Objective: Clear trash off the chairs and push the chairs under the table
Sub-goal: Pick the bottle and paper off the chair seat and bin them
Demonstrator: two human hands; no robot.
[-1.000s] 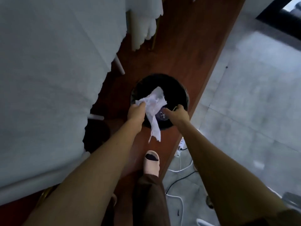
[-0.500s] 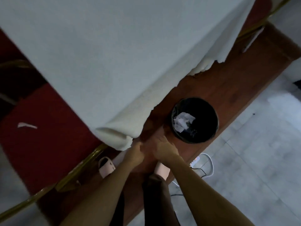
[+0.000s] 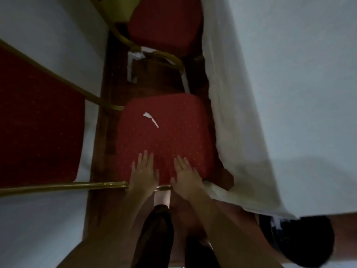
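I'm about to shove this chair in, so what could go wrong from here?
The white paper scrap still lies on the red padded chair seat; pushing now could hide it beneath the white tablecloth. Both open hands, left hand and right hand, rest on the seat's near edge, where the hanging cloth might snag.
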